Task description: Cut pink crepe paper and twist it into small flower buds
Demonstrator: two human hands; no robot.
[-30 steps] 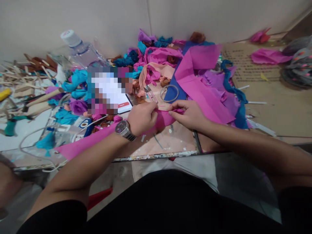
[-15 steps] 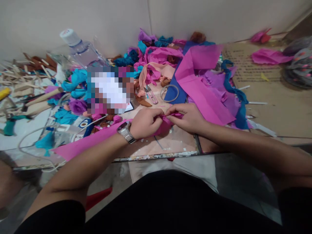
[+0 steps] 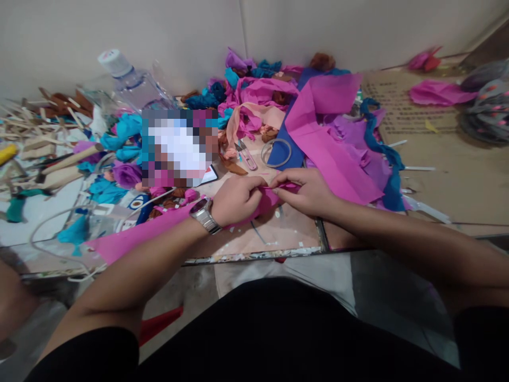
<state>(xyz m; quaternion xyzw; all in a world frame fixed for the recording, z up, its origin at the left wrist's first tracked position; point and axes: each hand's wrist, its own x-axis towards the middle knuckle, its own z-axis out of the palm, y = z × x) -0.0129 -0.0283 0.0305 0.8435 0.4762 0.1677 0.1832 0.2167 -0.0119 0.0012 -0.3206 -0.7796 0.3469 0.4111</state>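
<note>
Pink crepe strip (image 3: 267,204): between both hands over the near part of the tabletop (image 3: 294,233), apparently running left under the left wrist toward the near edge. Left hand (image 3: 237,200): thumb and forefinger pinched on the strip's upper edge. Right hand (image 3: 304,191): thumb and forefinger closed on folded pink. Fingertips very near each other; touching or not, can't tell. Exact fold under the tips: too small to read.

Step looks like working the folded edge. Use tips only, light pressure; thin stuff, likely to tear if pulled hard. Hold one side steady, work the other in small, even bites. Leave the long tail flat and slack, clear of the wristwatch (image 3: 204,215), else likely to snag. Check fold for evenness before letting go.

Count: strip in grip, one. Snips (image 3: 247,156), one, just beyond the hands. Grey ring (image 3: 276,165), one, partly over blue sheet (image 3: 298,151), also one. Phone (image 3: 207,176), one, mostly obscured. Bottle (image 3: 145,90), one, capped. Wristwatch, one. Larger pink sheet (image 3: 338,143), one, right of the ring. Crumpled scraps (image 3: 262,90): too many, too overlapped to count.
</note>
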